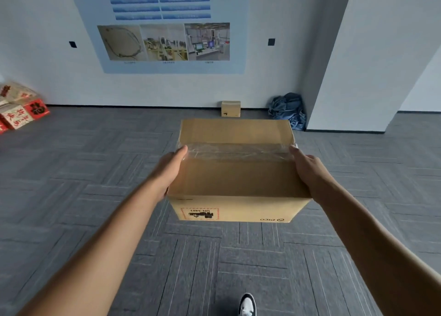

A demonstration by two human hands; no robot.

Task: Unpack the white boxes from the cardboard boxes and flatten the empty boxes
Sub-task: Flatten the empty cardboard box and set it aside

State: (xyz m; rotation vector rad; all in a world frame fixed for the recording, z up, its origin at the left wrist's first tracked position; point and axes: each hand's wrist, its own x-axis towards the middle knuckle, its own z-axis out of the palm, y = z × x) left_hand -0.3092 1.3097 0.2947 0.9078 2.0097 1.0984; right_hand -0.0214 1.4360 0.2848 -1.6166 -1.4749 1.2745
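Two hands carry one sealed cardboard box (235,172) above the carpeted floor (95,172), the left hand (170,170) flat against its left wall and the right hand (307,172) flat against its right wall, fingers straight and pressing inward, not curled round anything. Between them the top seam runs under a wide strip of clear, wrinkled tape (236,152). To my eye the box needs setting down first, square and steady, with even pressure from both palms so the smooth brown card does not slip. The tape looks glossy and loose at its ends, a fair place to begin peeling. Well beyond the fingertips a smaller carton (230,109) stands by the wall (47,65).
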